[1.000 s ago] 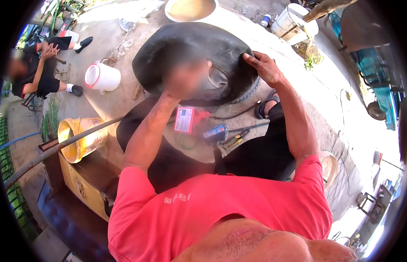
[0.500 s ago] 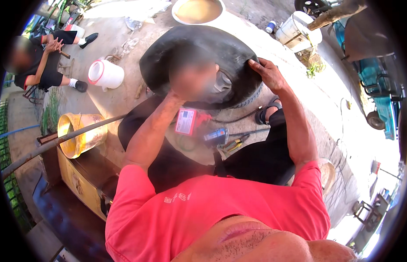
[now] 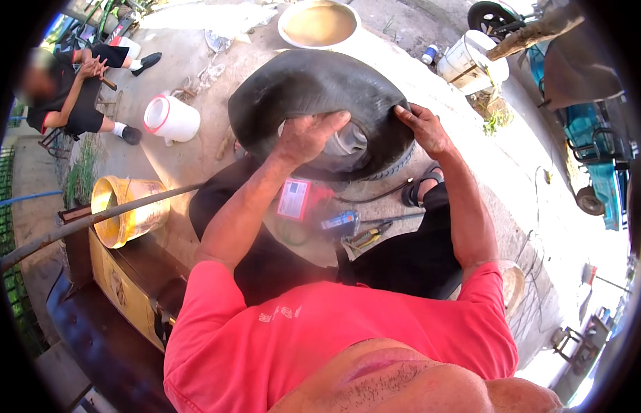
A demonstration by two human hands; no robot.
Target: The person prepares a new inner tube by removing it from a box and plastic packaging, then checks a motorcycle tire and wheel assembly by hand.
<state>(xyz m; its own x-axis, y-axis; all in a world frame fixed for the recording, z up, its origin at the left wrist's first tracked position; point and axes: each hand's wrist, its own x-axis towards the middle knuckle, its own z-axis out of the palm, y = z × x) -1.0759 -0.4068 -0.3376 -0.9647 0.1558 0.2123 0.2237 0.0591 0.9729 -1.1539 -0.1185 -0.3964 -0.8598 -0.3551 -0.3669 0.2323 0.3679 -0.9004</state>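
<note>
A black rubber inner tube (image 3: 313,79) lies tilted over a treaded tyre (image 3: 393,167), whose pale metal rim (image 3: 347,140) shows through the middle opening. My left hand (image 3: 308,136) is closed on the tube's inner edge, thumb stretched along the top and the other fingers mostly hidden beneath. On the right side, my right hand (image 3: 424,129) pinches the tube's outer part between thumb and fingers. Below the tyre, between my legs, are a red-and-white box (image 3: 293,198), a blue packaged item (image 3: 342,223) and yellow-handled pliers (image 3: 370,235).
A basin of brownish water (image 3: 319,25) stands beyond the tyre. To the left are a white bucket with a red rim (image 3: 172,119), a yellow bucket (image 3: 131,206), a slanting rod (image 3: 93,221) and a seated person (image 3: 72,96). At right are a white bucket (image 3: 472,63) and a teal vehicle (image 3: 592,131).
The whole scene sits slightly lower in the picture. Both hands stay on the inner tube; my left hand, blurred before, now shows clearly with its thumb on top.
</note>
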